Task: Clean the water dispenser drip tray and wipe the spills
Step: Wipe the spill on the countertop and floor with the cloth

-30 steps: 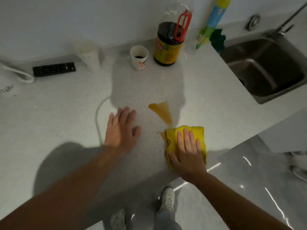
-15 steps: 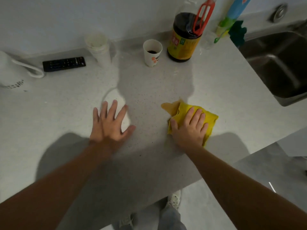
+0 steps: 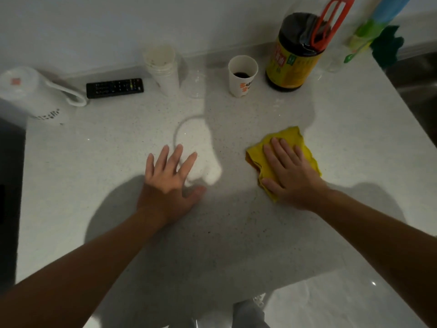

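Observation:
A folded yellow cloth [image 3: 287, 140] lies flat on the speckled white counter [image 3: 106, 162]. My right hand [image 3: 289, 172] presses down on it with the palm, fingers spread, pointing away from me. The cloth's left edge shows a brown stain. No brown spill shows on the counter around the cloth. My left hand [image 3: 169, 179] rests flat on the counter to the left of the cloth, fingers apart, holding nothing.
At the back stand a paper cup [image 3: 242, 75] with dark liquid, a big dark sauce bottle [image 3: 295, 53] with a red handle, stacked paper cups [image 3: 163, 69], a black remote [image 3: 114, 88] and a white kettle [image 3: 30, 93]. A sink [image 3: 418, 76] lies at the right edge.
My right hand has pushed the yellow cloth away from me over the brown spill, which no longer shows. The left hand stays flat on the counter. The view has shifted.

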`<state>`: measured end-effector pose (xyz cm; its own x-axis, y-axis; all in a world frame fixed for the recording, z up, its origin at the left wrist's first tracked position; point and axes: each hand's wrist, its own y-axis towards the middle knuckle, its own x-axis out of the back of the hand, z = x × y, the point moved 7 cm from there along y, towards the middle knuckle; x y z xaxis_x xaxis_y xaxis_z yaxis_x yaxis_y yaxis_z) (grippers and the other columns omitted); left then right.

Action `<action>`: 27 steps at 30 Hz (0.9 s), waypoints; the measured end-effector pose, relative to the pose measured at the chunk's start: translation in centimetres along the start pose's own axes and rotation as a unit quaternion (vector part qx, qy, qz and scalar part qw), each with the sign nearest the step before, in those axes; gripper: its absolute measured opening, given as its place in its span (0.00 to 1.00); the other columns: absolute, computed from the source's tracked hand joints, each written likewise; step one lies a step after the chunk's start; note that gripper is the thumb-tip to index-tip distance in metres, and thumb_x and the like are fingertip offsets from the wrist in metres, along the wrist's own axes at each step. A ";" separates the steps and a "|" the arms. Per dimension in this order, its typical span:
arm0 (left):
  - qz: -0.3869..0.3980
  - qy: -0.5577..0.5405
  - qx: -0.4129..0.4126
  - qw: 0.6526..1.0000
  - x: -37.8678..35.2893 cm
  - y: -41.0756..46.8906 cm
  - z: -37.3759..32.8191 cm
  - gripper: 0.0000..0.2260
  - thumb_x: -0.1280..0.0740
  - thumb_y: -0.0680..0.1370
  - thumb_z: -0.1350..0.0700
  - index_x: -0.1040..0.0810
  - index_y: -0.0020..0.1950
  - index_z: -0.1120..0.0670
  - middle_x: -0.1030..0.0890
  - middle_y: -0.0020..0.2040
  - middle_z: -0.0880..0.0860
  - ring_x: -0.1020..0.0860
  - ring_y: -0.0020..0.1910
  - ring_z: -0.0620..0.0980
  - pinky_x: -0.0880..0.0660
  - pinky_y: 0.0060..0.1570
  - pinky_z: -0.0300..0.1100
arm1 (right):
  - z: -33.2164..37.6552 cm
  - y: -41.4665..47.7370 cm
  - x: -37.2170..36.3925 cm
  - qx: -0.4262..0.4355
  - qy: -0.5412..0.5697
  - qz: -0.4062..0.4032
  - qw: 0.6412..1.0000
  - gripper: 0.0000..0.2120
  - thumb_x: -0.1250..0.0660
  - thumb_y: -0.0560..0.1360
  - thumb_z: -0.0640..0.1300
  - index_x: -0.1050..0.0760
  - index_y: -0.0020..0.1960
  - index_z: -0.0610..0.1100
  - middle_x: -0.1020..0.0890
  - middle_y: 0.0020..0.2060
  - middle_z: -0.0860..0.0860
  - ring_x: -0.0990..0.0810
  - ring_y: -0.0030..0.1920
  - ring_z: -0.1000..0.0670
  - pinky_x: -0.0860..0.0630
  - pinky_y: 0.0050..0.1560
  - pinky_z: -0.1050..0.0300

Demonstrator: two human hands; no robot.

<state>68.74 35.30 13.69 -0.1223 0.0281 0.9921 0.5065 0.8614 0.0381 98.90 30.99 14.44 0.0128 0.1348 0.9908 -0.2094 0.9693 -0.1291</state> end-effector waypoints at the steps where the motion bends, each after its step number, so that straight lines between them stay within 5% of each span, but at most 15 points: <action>1: 0.008 0.000 0.008 1.000 -0.1 0.0 0.1 0.38 0.48 0.79 0.26 0.44 0.84 0.45 0.43 0.85 0.57 0.46 0.83 0.63 0.50 0.79 0.67 | 0.7 -1.1 -0.1 -0.001 0.007 -0.001 1.000 0.40 0.52 0.80 0.67 0.47 0.84 0.42 0.45 0.83 0.40 0.46 0.82 0.37 0.43 0.78 0.32; 10: 0.030 -0.019 0.007 0.999 -0.3 0.2 0.2 0.34 0.53 0.82 0.29 0.47 0.84 0.44 0.43 0.85 0.57 0.48 0.83 0.64 0.52 0.79 0.68 | 11.8 -11.5 -2.5 -0.259 0.089 0.002 0.962 0.39 0.54 0.82 0.66 0.56 0.85 0.45 0.50 0.84 0.43 0.54 0.83 0.40 0.56 0.81 0.39; 14: 0.025 -0.035 0.007 0.999 0.1 -0.1 0.2 0.32 0.54 0.82 0.32 0.45 0.84 0.44 0.43 0.85 0.57 0.48 0.83 0.63 0.53 0.80 0.65 | 13.1 -9.8 -2.4 -0.395 0.115 -0.005 0.911 0.42 0.55 0.79 0.68 0.49 0.84 0.42 0.45 0.83 0.40 0.49 0.82 0.38 0.51 0.80 0.36; 18: 0.027 -0.031 0.012 0.999 0.5 0.0 0.0 0.32 0.49 0.82 0.34 0.43 0.84 0.45 0.43 0.85 0.57 0.48 0.83 0.63 0.53 0.80 0.65 | 10.6 -5.0 -1.9 -0.432 0.132 -0.027 0.892 0.44 0.50 0.79 0.69 0.51 0.84 0.41 0.48 0.83 0.38 0.50 0.83 0.38 0.52 0.79 0.35; 21: 0.023 -0.029 0.011 0.999 0.9 -0.1 -0.2 0.32 0.48 0.81 0.35 0.41 0.84 0.46 0.42 0.84 0.57 0.47 0.83 0.63 0.51 0.79 0.67 | 6.7 -0.8 -1.0 -0.396 0.098 -0.034 0.913 0.42 0.50 0.79 0.68 0.49 0.84 0.42 0.47 0.83 0.39 0.49 0.83 0.38 0.52 0.79 0.37; 27: 0.005 -0.019 0.015 1.000 1.2 0.0 -0.4 0.32 0.41 0.81 0.37 0.36 0.82 0.50 0.37 0.82 0.60 0.42 0.82 0.65 0.46 0.78 0.69 | 0.3 7.3 0.2 -0.076 0.016 0.119 0.990 0.44 0.62 0.75 0.73 0.65 0.83 0.51 0.61 0.84 0.47 0.62 0.83 0.44 0.58 0.81 0.39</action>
<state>68.92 35.19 14.90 -0.1499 0.0549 0.9872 0.4818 0.8759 0.0244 97.14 38.00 13.70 0.0124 0.3677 0.9299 -0.0612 0.9285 -0.3663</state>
